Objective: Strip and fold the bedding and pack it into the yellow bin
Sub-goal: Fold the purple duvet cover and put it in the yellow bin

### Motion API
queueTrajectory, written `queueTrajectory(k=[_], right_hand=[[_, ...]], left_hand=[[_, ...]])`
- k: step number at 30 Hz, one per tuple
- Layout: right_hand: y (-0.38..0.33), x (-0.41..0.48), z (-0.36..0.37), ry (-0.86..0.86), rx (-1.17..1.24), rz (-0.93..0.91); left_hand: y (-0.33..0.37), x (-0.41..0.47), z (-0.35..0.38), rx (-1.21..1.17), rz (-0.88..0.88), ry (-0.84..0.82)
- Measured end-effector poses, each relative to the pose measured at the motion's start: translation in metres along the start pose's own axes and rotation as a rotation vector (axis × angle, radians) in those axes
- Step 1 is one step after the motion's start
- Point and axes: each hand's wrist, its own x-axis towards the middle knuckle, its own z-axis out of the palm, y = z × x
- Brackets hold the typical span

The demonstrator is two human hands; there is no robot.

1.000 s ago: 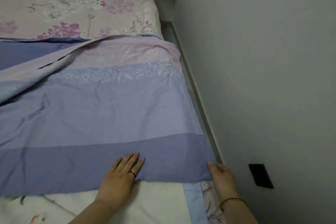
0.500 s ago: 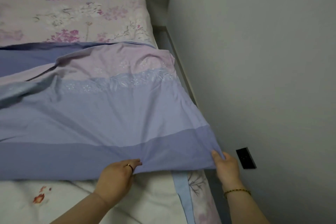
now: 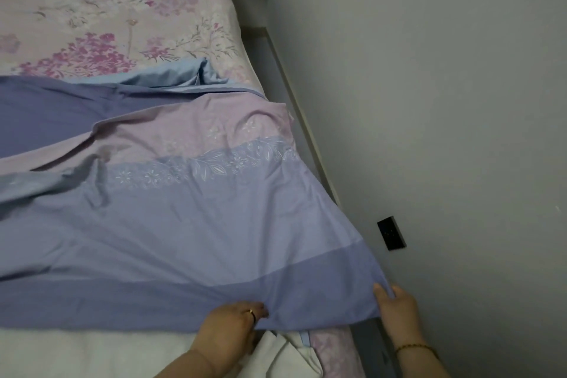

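A blue and lilac duvet cover with a band of white flowers lies spread over the bed, its near edge lifted. My left hand, with a ring on one finger, grips that near hem from below, fingers curled round the cloth. My right hand, with a bead bracelet at the wrist, pinches the cover's near right corner by the wall. Beneath lies a white quilt. A pink flowered sheet covers the far part of the bed. No yellow bin is in view.
A grey wall runs close along the bed's right side, with a black socket low on it. A narrow gap and the bed frame rail lie between mattress and wall.
Both hands went from lying flat on the cover's near edge to gripping it and lifting it. The cover's far edge has bunched, showing a light blue fold.
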Motion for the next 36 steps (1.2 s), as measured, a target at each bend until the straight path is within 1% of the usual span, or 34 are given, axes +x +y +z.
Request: queueTrajectory(k=[2,3,5,6,8,10,11,12,13,14,16,19,21,24,26,28,30,32,34,35,36], right_hand=[[-0.011,0.003,0.006,-0.010,-0.184,-0.016],[-0.015,0.007,0.008,0.018,-0.305,-0.046],[-0.027,0.007,0.013,0.094,-0.511,-0.156],[-0.034,0.005,0.016,0.106,-0.569,-0.227],[-0.054,0.004,0.035,0.052,-0.646,-0.368],[-0.075,0.004,0.060,-0.029,-0.736,-0.471],[-0.085,0.003,0.074,-0.057,-0.777,-0.518],[-0.097,0.005,0.093,-0.089,-0.809,-0.574],[-0.107,0.004,0.106,-0.123,-0.837,-0.616],[-0.120,0.004,0.125,-0.149,-0.857,-0.661],[-0.145,0.005,0.153,-0.157,-0.896,-0.742],[-0.193,0.011,0.195,-0.094,-0.977,-0.839],[-0.229,0.017,0.225,-0.067,-1.021,-0.908],[-0.281,0.023,0.269,-0.071,-1.063,-1.018],[-0.311,0.027,0.301,-0.122,-1.032,-1.062],[-0.336,0.031,0.333,-0.173,-0.970,-1.079],[-0.355,0.034,0.361,-0.194,-0.942,-1.112],[-0.370,0.037,0.386,-0.213,-0.970,-1.138],[-0.378,0.042,0.406,-0.211,-1.011,-1.129],[-0.381,0.045,0.412,-0.187,-1.011,-1.128],[-0.383,0.047,0.415,-0.151,-0.986,-1.131]], left_hand=[[-0.010,-0.001,-0.001,0.044,-0.050,-0.123],[-0.014,-0.002,-0.001,0.086,-0.078,-0.129],[-0.025,-0.003,-0.009,0.148,-0.109,-0.058],[-0.032,-0.002,-0.017,0.119,-0.135,-0.037],[-0.055,-0.001,-0.036,0.082,-0.286,-0.003],[-0.090,-0.002,-0.055,0.116,-0.465,0.049],[-0.108,-0.003,-0.064,0.109,-0.561,0.114],[-0.129,-0.003,-0.077,0.088,-0.682,0.127],[-0.144,-0.005,-0.087,0.095,-0.760,0.103],[-0.162,-0.007,-0.100,0.101,-0.826,0.078],[-0.195,-0.007,-0.125,0.173,-0.929,0.086],[-0.249,-0.002,-0.162,0.252,-1.039,0.203],[-0.287,0.004,-0.183,0.307,-1.088,0.249],[-0.338,0.013,-0.202,0.362,-1.122,0.210],[-0.368,0.018,-0.206,0.346,-1.146,0.140],[-0.394,0.022,-0.205,0.377,-1.123,0.021],[-0.406,0.025,-0.207,0.401,-1.086,-0.026],[-0.413,0.030,-0.212,0.415,-1.092,-0.050],[-0.419,0.034,-0.216,0.398,-1.097,-0.039],[-0.421,0.036,-0.220,0.347,-1.114,0.004],[-0.425,0.039,-0.225,0.272,-1.134,0.089]])
